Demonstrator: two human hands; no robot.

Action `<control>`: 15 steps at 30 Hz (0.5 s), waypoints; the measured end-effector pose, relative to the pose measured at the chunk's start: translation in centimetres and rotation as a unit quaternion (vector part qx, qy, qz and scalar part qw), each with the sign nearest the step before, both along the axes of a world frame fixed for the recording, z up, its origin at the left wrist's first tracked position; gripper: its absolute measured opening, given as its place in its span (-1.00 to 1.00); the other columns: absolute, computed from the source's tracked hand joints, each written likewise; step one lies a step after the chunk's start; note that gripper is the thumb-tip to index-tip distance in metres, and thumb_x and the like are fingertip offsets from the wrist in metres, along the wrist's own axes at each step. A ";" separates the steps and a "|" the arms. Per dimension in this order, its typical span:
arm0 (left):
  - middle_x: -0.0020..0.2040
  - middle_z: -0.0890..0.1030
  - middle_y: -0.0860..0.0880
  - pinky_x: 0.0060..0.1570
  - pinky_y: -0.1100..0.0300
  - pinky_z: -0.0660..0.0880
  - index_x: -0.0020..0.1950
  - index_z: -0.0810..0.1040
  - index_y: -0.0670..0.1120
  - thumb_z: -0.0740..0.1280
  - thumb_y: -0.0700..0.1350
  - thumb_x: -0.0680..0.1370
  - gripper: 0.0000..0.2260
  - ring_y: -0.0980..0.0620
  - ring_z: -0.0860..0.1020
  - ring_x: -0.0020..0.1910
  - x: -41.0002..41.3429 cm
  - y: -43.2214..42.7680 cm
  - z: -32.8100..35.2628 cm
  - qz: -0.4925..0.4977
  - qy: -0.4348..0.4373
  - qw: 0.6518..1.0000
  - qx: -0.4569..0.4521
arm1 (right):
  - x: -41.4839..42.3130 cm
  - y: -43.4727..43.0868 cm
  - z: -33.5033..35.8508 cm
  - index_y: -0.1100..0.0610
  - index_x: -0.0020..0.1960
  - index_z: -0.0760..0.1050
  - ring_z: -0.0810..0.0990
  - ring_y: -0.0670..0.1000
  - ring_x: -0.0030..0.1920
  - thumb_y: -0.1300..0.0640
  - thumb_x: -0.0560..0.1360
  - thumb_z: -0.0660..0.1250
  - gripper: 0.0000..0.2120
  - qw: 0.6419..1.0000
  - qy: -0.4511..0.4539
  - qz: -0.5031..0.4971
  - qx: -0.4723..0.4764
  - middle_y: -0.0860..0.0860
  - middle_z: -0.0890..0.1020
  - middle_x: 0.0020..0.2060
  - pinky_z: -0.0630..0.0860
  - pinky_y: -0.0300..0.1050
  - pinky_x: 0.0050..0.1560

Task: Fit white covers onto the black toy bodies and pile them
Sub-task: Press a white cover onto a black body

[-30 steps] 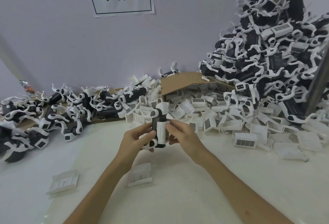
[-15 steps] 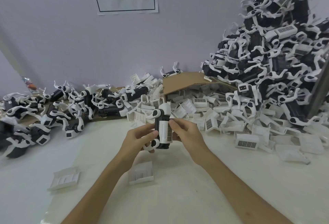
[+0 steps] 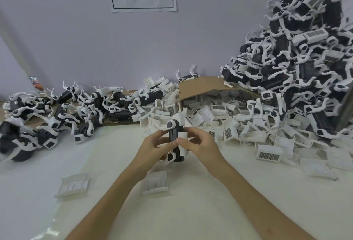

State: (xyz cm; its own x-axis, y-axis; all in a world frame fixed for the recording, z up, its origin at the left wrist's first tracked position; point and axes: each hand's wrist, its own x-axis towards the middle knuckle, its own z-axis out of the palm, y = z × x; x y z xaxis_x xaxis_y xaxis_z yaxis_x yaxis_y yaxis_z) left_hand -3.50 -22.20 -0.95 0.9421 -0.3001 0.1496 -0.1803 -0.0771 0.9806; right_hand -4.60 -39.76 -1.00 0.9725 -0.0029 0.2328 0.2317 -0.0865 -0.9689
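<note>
The desk (image 3: 191,211) carries stock along its far edge and stays bare toward the near edge, probably so the hands have working room. The tall heap of toys (image 3: 305,71) fills the far right corner against the wall, likely as the dumping ground for finished pieces. A lower heap (image 3: 57,117) lies along the far left edge. Between them a tipped cardboard box (image 3: 200,85) spills loose covers (image 3: 238,123) forward, within easy reach.

At mid-desk the left hand (image 3: 152,148) curls round a black toy body (image 3: 174,134) and holds it upright and raised. The right hand (image 3: 202,144) pinches a white cover (image 3: 183,140) against the body's right side. The cover looks partly seated; I judge a firm squeeze is needed.

2 spare covers (image 3: 73,184) (image 3: 155,182) lie flat on the near desk, 1 just below the hands. The route right toward the heap crosses the spilled covers, so a lifted carry seems safer.
</note>
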 end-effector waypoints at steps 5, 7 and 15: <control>0.09 0.72 0.06 -0.32 0.35 0.46 0.26 0.60 0.26 0.46 0.05 0.51 -0.68 0.13 0.66 -0.15 0.0 0.1 0.0 -0.018 -0.004 1.000 -0.003 | 0.1 0.0 -0.1 0.00 0.19 0.53 0.63 -0.05 -0.14 0.12 0.42 0.56 -0.61 1.000 0.009 -0.018 0.019 0.04 0.71 -0.03 0.57 -0.22 -0.10; 0.10 0.71 0.09 -0.32 0.35 0.47 0.29 0.58 0.22 0.47 -0.03 0.55 -0.67 0.13 0.67 -0.12 0.1 0.2 -0.1 -0.015 -0.004 1.000 0.005 | 0.1 0.0 -0.2 0.03 0.17 0.48 0.60 -0.05 -0.17 0.12 0.40 0.57 -0.59 0.999 0.016 -0.024 0.028 0.08 0.70 -0.03 0.54 -0.26 -0.14; 0.06 0.72 0.09 -0.40 0.36 0.39 0.20 0.64 0.22 0.46 -0.07 0.56 -0.73 0.08 0.49 -0.33 0.2 0.2 -0.1 -0.004 -0.015 1.000 -0.003 | 0.1 0.0 -0.1 0.03 -0.02 0.49 0.56 -0.18 -0.32 0.13 0.40 0.58 -0.71 0.997 -0.049 -0.046 -0.027 -0.01 0.69 -0.16 0.47 -0.36 -0.21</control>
State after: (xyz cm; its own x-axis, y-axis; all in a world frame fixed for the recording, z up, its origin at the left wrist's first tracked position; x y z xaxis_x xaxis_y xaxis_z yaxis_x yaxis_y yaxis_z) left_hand -3.32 -22.04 -1.08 0.9343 -0.3077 0.1800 -0.2110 -0.0703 0.9750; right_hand -4.52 -39.72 -1.07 0.9416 -0.0756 0.3281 0.3130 -0.1623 -0.9358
